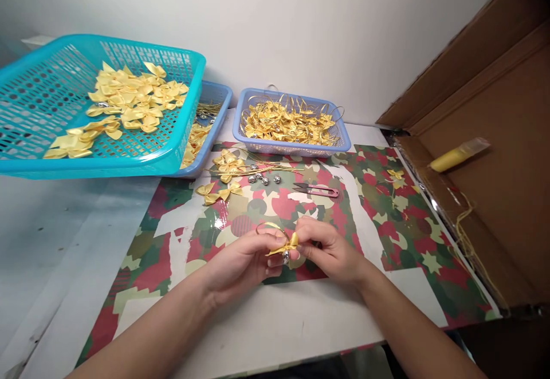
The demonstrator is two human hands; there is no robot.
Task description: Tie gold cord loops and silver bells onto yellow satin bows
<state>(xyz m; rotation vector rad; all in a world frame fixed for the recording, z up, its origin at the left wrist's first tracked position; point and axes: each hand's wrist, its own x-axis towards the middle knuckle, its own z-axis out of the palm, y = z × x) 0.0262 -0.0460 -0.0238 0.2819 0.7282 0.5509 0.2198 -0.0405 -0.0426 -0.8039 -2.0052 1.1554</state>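
Between my hands is a yellow ribbon bow (pixel 293 241) with a silver jingle bell (pixel 286 257) below it and a gold wire loop (pixel 270 225) arching above. My left hand (pixel 253 256) pinches the bow between thumb and fingers. At the bow's right side, the closed fingers of my right hand (pixel 329 247) grip its right loop. Beyond them on the table lie several loose bells (pixel 265 181), gold wire ties (pixel 270 168), loose bows (pixel 230 164) and pink thread snips (pixel 318 189).
A turquoise basket (pixel 189 133) of bows stands at left, over a blue basket (pixel 223 110). Another blue basket (pixel 296 149) at the back holds finished-looking bows with wire loops. Cardboard (pixel 494 110) walls the right side, with a yellow tube (pixel 458 156) on it.
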